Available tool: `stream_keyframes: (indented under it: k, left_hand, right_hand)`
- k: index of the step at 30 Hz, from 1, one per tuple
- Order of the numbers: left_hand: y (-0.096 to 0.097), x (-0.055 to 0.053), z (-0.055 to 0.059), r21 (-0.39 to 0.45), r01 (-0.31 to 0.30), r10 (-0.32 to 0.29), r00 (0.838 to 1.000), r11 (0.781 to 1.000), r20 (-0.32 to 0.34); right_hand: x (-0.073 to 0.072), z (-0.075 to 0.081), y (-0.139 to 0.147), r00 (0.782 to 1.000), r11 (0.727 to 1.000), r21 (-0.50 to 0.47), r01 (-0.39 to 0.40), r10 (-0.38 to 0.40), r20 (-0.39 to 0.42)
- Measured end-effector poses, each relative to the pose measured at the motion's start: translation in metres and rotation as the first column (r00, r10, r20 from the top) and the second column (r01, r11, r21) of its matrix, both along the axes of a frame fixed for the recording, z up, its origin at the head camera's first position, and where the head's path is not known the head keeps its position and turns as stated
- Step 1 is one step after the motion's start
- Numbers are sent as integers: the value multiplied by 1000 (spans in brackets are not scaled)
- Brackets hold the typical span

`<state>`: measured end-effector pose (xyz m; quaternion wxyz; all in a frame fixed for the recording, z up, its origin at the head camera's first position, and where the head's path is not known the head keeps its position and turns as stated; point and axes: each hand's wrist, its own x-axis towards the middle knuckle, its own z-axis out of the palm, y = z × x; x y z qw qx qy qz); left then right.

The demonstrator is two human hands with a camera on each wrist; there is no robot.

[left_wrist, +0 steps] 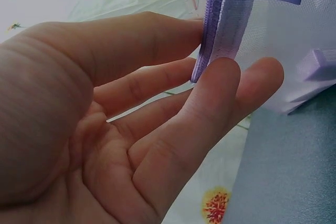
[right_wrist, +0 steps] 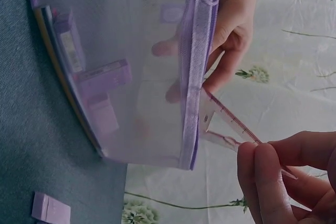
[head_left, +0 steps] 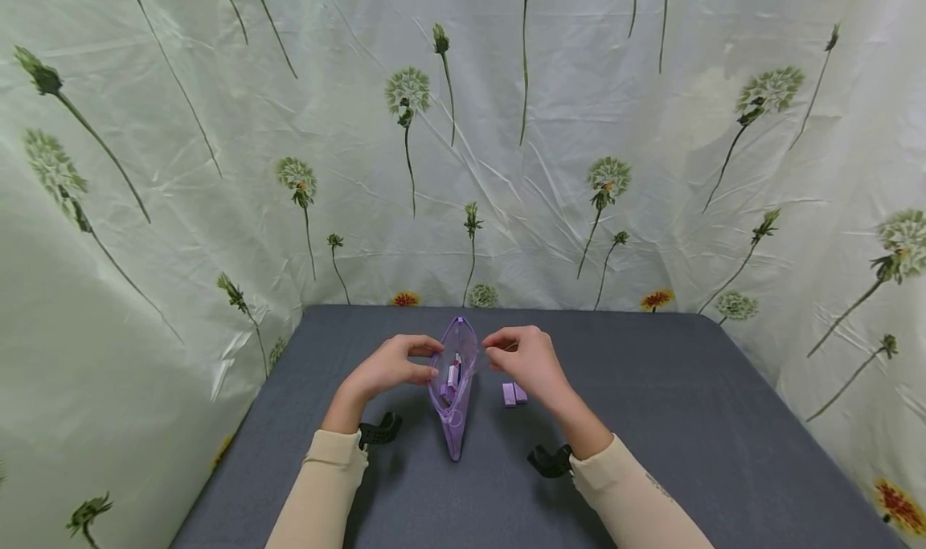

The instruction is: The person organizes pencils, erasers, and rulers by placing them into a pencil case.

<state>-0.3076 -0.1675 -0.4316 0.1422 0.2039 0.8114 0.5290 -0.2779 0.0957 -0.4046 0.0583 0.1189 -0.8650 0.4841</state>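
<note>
A purple mesh pencil case [head_left: 454, 430] stands upright on the table with its zip open. My left hand [head_left: 394, 366] grips the zipped rim [left_wrist: 215, 30] on its left side. On the other side my right hand [head_left: 528, 362] pinches a clear triangular ruler [right_wrist: 239, 123] with a red scale; its far end is at the zipped opening, partly hidden by the rim. Through the mesh show several purple boxed erasers [right_wrist: 105, 74] and some long thin pencils [right_wrist: 58, 74] along the bottom.
Two small purple blocks [head_left: 510, 395] lie side by side on the dark grey table [head_left: 651, 420], right of the case and below my right hand. A white curtain with a dandelion print [head_left: 550, 211] hangs behind the table and at its sides.
</note>
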Motion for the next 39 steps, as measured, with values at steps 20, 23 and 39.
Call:
stream_keyframes:
  k: [20,23,39]
  left_hand:
    - [1,2,1,-7,-15,15,1000,1000,7]
    - [0,2,1,-8,-19,19,1000,1000,10]
    - [-1,0,-1,-9,-16,16,1000,1000,2]
  right_hand:
    - [0,-4,-7,997,987,157,40,-28,-75]
    - [-1,-4,-7,995,979,193,62,-47,-84]
    - [-4,-1,-16,987,943,324,76,-26,-156]
